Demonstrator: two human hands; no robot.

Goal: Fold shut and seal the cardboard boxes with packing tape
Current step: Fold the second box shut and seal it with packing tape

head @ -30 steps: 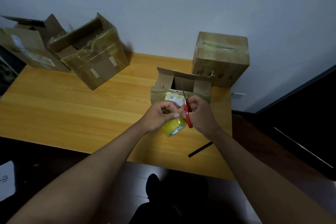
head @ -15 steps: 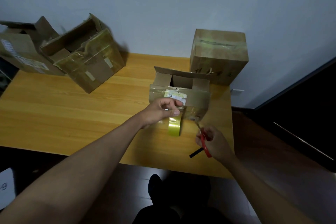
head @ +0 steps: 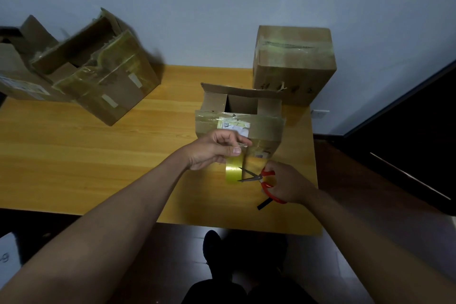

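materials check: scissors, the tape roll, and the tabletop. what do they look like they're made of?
Scissors: dark metal blades by their thin grey look; red handle loops look like glossy plastic.
Tape roll: translucent yellowish plastic film, shiny; a clear strip runs up to the left hand.
Tabletop: wood or wood-look laminate, smooth with a light sheen; straight grain lines show, but veneer versus solid cannot be told.

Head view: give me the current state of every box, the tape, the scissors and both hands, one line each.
Near box: top flaps open, unsealed.
Back right box: closed, taped across the top.
Left box: tilted, flaps open, old tape torn.
Far left box: flap up, open.
Tape roll: hanging from a pulled strip.
Left hand: pinching the tape strip.
Scissors: blades open at the strip.
Right hand: gripping the scissors.
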